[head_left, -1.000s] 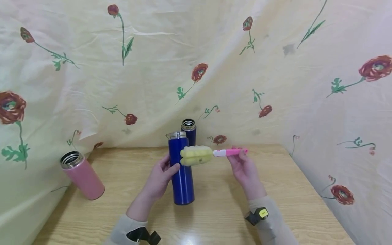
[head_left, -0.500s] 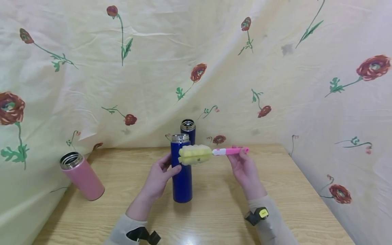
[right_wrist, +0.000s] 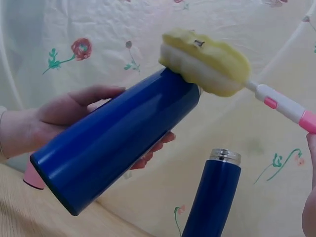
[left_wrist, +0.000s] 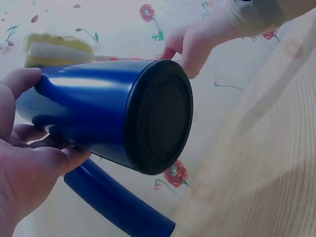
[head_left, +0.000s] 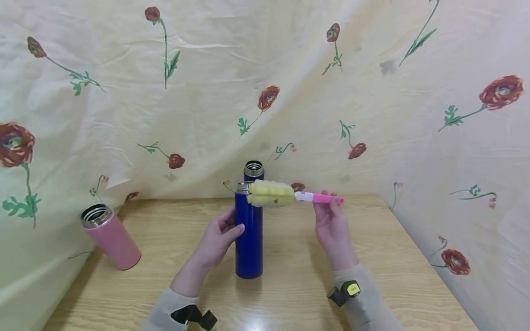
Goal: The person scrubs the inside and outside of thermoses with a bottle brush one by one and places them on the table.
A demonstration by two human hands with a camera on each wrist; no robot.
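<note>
My left hand [head_left: 219,239] grips a tall blue bottle [head_left: 249,243] around its side and holds it up off the table; its steel mouth has no lid. In the left wrist view the bottle's black base [left_wrist: 165,118] faces the camera. My right hand [head_left: 333,227] pinches the pink end of a bottle brush [head_left: 271,194] with a white and pink handle and a yellow and white sponge head. In the head view the sponge head overlaps the bottle's upper part and mouth. The right wrist view shows the sponge [right_wrist: 207,61] at the bottle's top end, outside it.
A second blue bottle [head_left: 254,172] without a lid stands at the back, behind the held one. On the left a pink bottle [head_left: 113,241] stands with its mouth uncovered. Flower-patterned cloth [head_left: 198,115] hangs behind and beside the wooden table [head_left: 298,285].
The brush has risen from the middle of the held bottle to its mouth, and shifted slightly right with my right hand. The bottle has straightened and moved a little right.
</note>
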